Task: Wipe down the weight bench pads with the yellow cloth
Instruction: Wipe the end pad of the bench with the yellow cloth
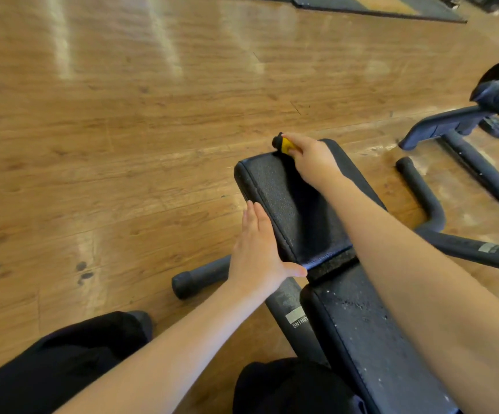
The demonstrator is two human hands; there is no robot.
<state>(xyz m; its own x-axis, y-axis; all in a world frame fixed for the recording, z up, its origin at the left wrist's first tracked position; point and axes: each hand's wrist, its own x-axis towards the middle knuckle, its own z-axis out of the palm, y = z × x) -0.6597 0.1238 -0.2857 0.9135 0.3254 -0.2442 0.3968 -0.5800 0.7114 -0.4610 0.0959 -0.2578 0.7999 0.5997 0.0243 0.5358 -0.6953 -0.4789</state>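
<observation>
Left hand flat on pad; right hand gripping yellow cloth.

This is a gym. A padded black weight bench stands on a worn wood-plank floor, its steel frame bearing a warning label. To the right sits another black machine frame, and dark rubber mats lie at the far edge.

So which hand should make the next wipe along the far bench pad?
Right. The right hand already grips the yellow cloth at the far end of the far bench pad, so it can likely draw it back. The left hand lies flat against the pad's side, holding nothing.
</observation>
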